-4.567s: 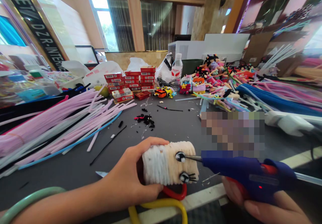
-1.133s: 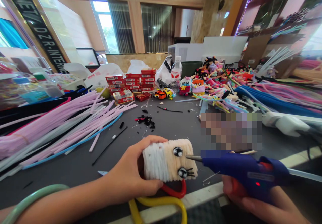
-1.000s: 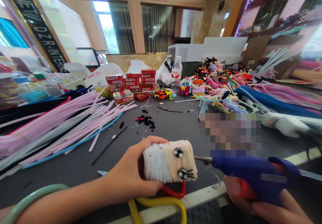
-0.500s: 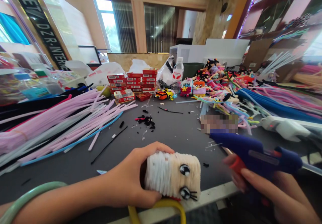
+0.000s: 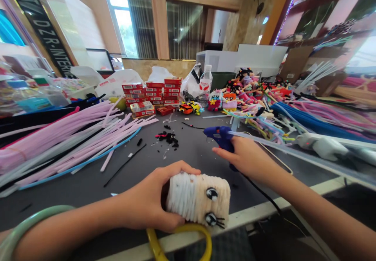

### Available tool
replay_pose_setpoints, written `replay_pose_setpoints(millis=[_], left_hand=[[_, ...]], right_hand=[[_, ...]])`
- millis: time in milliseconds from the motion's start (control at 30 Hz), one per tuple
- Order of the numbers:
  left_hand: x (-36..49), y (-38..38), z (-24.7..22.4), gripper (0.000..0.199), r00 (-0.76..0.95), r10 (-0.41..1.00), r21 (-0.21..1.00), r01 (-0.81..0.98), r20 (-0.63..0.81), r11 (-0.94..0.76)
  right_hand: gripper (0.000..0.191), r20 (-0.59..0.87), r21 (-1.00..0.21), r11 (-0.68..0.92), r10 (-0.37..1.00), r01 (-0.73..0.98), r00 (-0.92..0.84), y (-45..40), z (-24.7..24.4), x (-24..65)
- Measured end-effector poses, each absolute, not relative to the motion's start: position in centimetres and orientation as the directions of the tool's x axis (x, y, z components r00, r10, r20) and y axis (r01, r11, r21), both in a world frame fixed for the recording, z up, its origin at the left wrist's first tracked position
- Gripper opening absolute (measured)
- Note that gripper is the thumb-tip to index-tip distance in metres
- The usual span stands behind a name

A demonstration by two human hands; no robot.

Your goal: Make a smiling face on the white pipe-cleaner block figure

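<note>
My left hand (image 5: 152, 198) is wrapped round a box-shaped pipe-cleaner figure (image 5: 188, 199), white on one half and cream on the other. Two black-and-white eyes show on the cream half, and lashes stick out beside the nearer one. Below the figure, a yellow loop (image 5: 209, 245) hangs over the table edge; where it joins is hidden. My right hand (image 5: 246, 153) grips a blue hot glue gun (image 5: 219, 134) farther out over the table, its nozzle pointing left. A long clear glue stick (image 5: 282, 147) runs back from the gun, and a black cord trails under my wrist.
Pink and white pipe cleaners (image 5: 73, 135) lie at left. Black scraps (image 5: 169, 139) are scattered mid-table. Stacked red boxes (image 5: 152, 94), a plastic bottle (image 5: 206, 81) and a heap of small dolls (image 5: 249, 85) stand at the back. A white power strip (image 5: 320, 145) lies at right.
My right hand has carried the glue gun from the near right, forward and left over the table. The gun has swung round to show its back end. My left hand still holds the figure.
</note>
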State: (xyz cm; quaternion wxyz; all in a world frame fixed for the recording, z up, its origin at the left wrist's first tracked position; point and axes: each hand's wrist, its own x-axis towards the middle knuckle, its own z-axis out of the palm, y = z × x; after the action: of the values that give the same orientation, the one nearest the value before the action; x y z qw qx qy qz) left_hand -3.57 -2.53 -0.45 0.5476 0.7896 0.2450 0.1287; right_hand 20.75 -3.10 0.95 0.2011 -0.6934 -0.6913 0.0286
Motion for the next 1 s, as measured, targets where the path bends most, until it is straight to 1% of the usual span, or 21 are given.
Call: replay_pose_setpoints(millis=[100,200,333,467,667,800,833,867,933,1000], left_hand=[[-3.5,-2.5,-0.4,0.058,0.844,0.531,0.925,0.258,-0.075,-0.279],[-3.5,-2.5,-0.5,0.059,0.840,0.537,0.921,0.262,-0.071,-0.288],[-3.4,-2.6,-0.4,0.057,0.833,0.551,0.917,0.251,-0.041,-0.310],[-3.2,-2.8,-0.2,0.056,0.813,0.581,0.931,0.238,-0.035,-0.277],[-3.2,-2.8,0.0,0.055,0.817,0.572,0.929,0.258,-0.065,-0.264],[-3.1,-2.7,0.0,0.054,0.821,0.565,0.944,0.244,-0.079,-0.223],[-3.1,-2.7,-0.1,0.055,0.821,0.566,0.948,0.234,-0.073,-0.216],[-3.1,-2.7,-0.1,0.055,0.821,0.567,0.951,0.224,-0.068,-0.212],[-3.1,-2.7,-0.3,0.056,0.823,0.564,0.957,0.212,-0.064,-0.201],[-3.2,-2.7,-0.4,0.056,0.829,0.555,0.959,0.209,-0.070,-0.192]], right_hand=[[0.031,0.196,-0.239,0.037,0.981,0.970,0.011,-1.8,0.8,20.1],[0.031,0.158,-0.194,0.060,0.987,0.979,-0.029,-0.7,0.4,19.9],[0.034,0.112,-0.179,0.070,0.992,0.981,-0.050,0.4,0.2,19.6],[0.036,0.089,-0.173,0.053,0.995,0.984,-0.038,0.6,0.0,19.4],[0.050,0.140,-0.159,0.010,0.990,0.987,0.013,-1.3,-0.7,20.1],[0.054,0.205,-0.124,-0.087,0.972,0.988,0.111,-4.4,-0.9,21.0],[0.050,0.211,-0.110,-0.102,0.970,0.989,0.123,-5.3,-1.0,21.2],[0.041,0.203,-0.100,-0.088,0.973,0.991,0.107,-6.1,-1.1,21.4],[0.019,0.177,-0.105,-0.006,0.984,0.994,0.025,-7.6,-1.3,21.8],[0.007,0.168,-0.127,0.071,0.985,0.989,-0.049,-8.6,-1.4,22.1]])
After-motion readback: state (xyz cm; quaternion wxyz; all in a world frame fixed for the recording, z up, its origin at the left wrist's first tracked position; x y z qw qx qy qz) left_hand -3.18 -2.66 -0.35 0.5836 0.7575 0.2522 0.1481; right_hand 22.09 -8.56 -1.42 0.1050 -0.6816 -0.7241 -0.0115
